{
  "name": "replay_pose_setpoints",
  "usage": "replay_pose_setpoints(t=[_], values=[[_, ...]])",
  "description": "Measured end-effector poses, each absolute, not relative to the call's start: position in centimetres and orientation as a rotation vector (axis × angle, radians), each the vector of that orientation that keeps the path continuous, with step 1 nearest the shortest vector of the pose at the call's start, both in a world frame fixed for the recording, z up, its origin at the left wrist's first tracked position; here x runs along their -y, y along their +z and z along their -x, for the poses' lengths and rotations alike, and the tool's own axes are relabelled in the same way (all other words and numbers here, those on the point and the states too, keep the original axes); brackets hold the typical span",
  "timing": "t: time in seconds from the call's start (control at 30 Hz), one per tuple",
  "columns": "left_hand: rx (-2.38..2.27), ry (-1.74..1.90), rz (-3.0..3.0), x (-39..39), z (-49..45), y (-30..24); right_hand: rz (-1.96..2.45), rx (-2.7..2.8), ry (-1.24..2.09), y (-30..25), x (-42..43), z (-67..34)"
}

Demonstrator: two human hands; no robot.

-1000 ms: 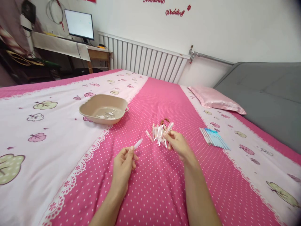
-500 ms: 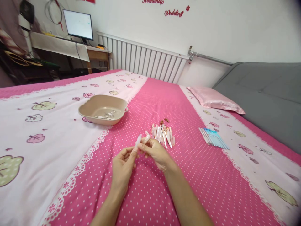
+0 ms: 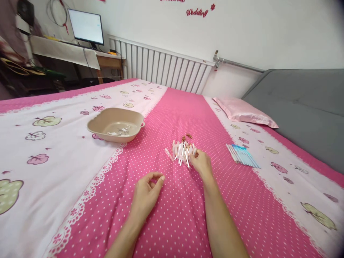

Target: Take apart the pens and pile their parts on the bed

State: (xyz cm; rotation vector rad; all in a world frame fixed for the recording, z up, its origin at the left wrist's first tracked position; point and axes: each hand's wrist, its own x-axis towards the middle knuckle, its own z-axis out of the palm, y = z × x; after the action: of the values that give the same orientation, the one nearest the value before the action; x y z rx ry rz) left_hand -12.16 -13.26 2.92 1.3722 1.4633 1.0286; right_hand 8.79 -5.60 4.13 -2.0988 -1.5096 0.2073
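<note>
My right hand is at the right edge of a loose pile of pen parts, its thumb and fingers closed on a pale pink pen part there. Small pinkish tubes and slim white sticks make up this pile, and one pink translucent tube lies slanted at its left side. Nearer to me, my left hand hovers over the pink dotted bedspread. Its fingers are curled, thumb tip close to the index finger, and nothing shows in them.
Left of the pile, a beige basin holds small white and clear pieces. Brown star-shaped bits lie just behind the pile. To the right rests a row of blue-and-white pens, with a pink pillow beyond.
My hands, together before with translucent pieces in them, are now apart. The right hand has moved to the pile's right edge; a pink tube now lies at its left side.
</note>
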Motion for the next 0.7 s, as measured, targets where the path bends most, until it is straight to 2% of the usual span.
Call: replay_pose_setpoints(t=[0.3, 0.47, 0.57, 0.7], values=[[-1.533, 0.827, -1.733, 12.7, 11.9, 2.6, 1.917, 1.283, 0.122, 4.2, 4.8, -9.1], [-1.349, 0.914, -2.223, 13.9, 9.7, 2.4, 1.835, 1.075, -0.004, 3.9, 4.5, -9.1], [-1.258, 0.863, -2.472, 14.6, 8.4, 1.7, 1.868, 1.011, -0.028, 3.8, 4.3, -9.7], [-1.37, 0.711, -2.59, 14.8, 8.0, 0.6, 2.019, 1.027, -0.094, 4.0, 4.3, -13.1]])
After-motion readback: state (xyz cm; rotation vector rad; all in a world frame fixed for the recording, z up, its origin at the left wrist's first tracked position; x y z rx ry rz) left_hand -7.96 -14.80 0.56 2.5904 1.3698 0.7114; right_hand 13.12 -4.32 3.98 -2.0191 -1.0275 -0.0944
